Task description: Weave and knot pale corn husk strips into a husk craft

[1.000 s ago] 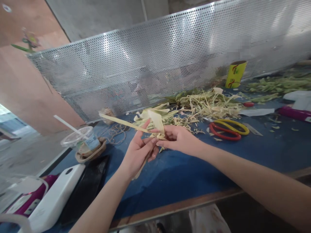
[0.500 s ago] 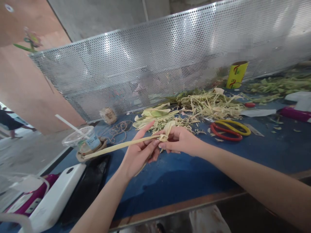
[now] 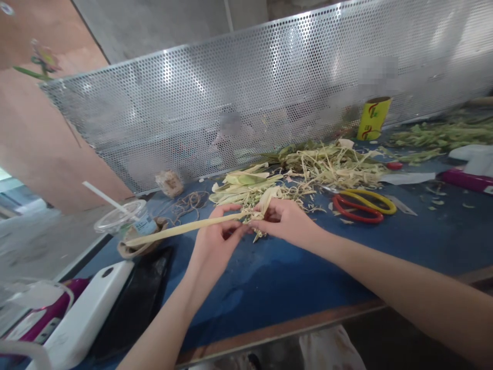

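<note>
Over the blue table (image 3: 292, 288), my hands meet around a knotted piece of pale corn husk (image 3: 267, 198). My left hand (image 3: 217, 236) is closed, its thumb and fingertips pinching the husk near the knot. A long flat husk strip (image 3: 185, 227) runs left from there across the back of that hand, above a brown bowl-like holder (image 3: 134, 250). My right hand (image 3: 290, 221) grips the knot's other side, with a leafy piece standing up by its index finger. The knot is partly hidden by fingertips. Just behind lie shredded husks (image 3: 250, 187).
Red-and-yellow scissors (image 3: 362, 205) lie to the right, beside a blade (image 3: 400, 204). A heap of dried husk (image 3: 335, 167) lies before a perforated metal screen (image 3: 246, 92). At left are a lidded plastic cup (image 3: 127, 216), string (image 3: 188, 205), a white power bank-like object (image 3: 88, 313) and a black phone-like slab (image 3: 133, 303).
My left index finger, raised before, has curled down toward the husk. Both hands have shifted slightly, and the view has turned a little. The right hand keeps its hold.
</note>
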Action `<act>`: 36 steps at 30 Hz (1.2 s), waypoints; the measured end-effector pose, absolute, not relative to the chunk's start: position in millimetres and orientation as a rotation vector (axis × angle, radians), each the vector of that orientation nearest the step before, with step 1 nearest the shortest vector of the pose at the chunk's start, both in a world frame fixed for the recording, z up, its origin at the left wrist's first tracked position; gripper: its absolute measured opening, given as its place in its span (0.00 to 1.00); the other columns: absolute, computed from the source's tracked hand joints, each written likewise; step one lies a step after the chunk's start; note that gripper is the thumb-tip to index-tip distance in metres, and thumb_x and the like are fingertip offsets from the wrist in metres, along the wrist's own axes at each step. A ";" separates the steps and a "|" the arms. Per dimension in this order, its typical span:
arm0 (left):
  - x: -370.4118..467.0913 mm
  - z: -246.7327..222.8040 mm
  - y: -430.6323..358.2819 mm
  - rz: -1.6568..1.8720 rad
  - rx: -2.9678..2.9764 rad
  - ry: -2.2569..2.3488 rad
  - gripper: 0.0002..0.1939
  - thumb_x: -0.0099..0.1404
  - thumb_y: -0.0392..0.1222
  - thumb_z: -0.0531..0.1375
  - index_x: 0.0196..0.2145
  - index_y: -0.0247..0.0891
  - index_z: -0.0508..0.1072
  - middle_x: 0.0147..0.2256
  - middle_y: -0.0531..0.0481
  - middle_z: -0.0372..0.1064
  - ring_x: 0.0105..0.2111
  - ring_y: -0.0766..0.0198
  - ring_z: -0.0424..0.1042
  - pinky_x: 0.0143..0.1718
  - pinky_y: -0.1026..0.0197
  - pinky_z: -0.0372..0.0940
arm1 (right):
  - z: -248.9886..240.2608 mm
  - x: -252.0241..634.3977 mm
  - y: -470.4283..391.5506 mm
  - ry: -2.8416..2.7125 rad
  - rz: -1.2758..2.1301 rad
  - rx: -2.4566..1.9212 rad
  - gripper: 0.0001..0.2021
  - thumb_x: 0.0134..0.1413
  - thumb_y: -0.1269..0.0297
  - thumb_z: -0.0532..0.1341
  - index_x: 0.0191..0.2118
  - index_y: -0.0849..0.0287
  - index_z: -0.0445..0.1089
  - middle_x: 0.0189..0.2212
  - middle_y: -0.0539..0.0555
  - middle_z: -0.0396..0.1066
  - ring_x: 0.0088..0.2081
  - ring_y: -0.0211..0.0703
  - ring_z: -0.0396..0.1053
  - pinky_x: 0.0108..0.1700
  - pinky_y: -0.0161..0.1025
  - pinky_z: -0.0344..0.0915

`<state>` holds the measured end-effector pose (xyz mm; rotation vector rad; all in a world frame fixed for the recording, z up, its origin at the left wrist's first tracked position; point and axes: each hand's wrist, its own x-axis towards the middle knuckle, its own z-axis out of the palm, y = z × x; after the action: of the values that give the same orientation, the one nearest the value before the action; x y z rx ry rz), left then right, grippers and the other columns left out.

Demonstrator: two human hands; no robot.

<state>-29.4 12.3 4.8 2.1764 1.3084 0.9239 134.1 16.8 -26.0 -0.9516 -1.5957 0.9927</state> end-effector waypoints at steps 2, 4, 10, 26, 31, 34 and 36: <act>-29.3 4.4 11.2 0.927 2.272 1.372 0.15 0.55 0.48 0.57 0.19 0.37 0.75 0.46 0.48 0.65 0.23 0.70 0.65 0.24 0.63 0.59 | -26.4 134.0 17.2 -1.558 1.009 -0.944 0.12 0.41 0.60 0.63 0.31 0.61 0.65 0.19 0.47 0.63 0.21 0.33 0.62 0.23 0.31 0.59; -30.1 4.8 10.1 0.922 2.230 1.398 0.14 0.55 0.49 0.57 0.23 0.38 0.76 0.43 0.48 0.68 0.20 0.71 0.64 0.25 0.63 0.60 | -26.2 135.2 17.6 -1.526 1.042 -0.917 0.12 0.43 0.58 0.62 0.31 0.61 0.64 0.18 0.46 0.61 0.19 0.31 0.58 0.21 0.30 0.55; -33.4 11.6 6.8 0.980 1.857 1.325 0.29 0.50 0.50 0.62 0.48 0.36 0.62 0.25 0.50 0.74 0.18 0.68 0.63 0.21 0.66 0.59 | -20.1 140.6 16.9 -1.536 1.135 -0.811 0.11 0.45 0.58 0.61 0.26 0.62 0.63 0.17 0.44 0.53 0.18 0.28 0.50 0.19 0.29 0.48; -33.4 6.4 14.5 1.043 1.522 1.070 0.25 0.57 0.50 0.55 0.51 0.39 0.64 0.21 0.50 0.73 0.22 0.59 0.73 0.21 0.62 0.67 | -23.7 135.0 11.5 -1.539 1.109 -0.915 0.14 0.46 0.55 0.59 0.24 0.62 0.62 0.15 0.45 0.55 0.19 0.30 0.54 0.21 0.30 0.51; -30.2 8.4 15.2 0.950 1.600 1.024 0.30 0.54 0.47 0.60 0.53 0.35 0.61 0.24 0.48 0.74 0.26 0.60 0.73 0.26 0.61 0.67 | -19.3 135.0 10.3 -1.455 1.198 -0.821 0.13 0.44 0.57 0.61 0.25 0.62 0.62 0.17 0.45 0.58 0.19 0.29 0.54 0.21 0.29 0.51; -25.6 8.3 12.3 0.837 1.668 1.031 0.36 0.49 0.41 0.64 0.54 0.32 0.57 0.22 0.50 0.74 0.23 0.61 0.72 0.26 0.62 0.66 | -19.7 136.1 12.2 -1.454 1.189 -0.786 0.12 0.44 0.58 0.62 0.26 0.62 0.63 0.17 0.45 0.58 0.19 0.29 0.55 0.21 0.29 0.51; -24.6 8.1 10.5 0.843 1.658 1.019 0.36 0.49 0.41 0.64 0.54 0.32 0.56 0.20 0.51 0.73 0.20 0.62 0.70 0.24 0.63 0.65 | -21.1 137.2 14.6 -1.427 1.197 -0.787 0.12 0.43 0.58 0.62 0.25 0.62 0.63 0.17 0.44 0.58 0.18 0.28 0.54 0.21 0.29 0.51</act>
<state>-24.6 10.5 8.1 1.6584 1.0193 0.8428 137.2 14.6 -21.1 -0.7872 -1.4271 1.1965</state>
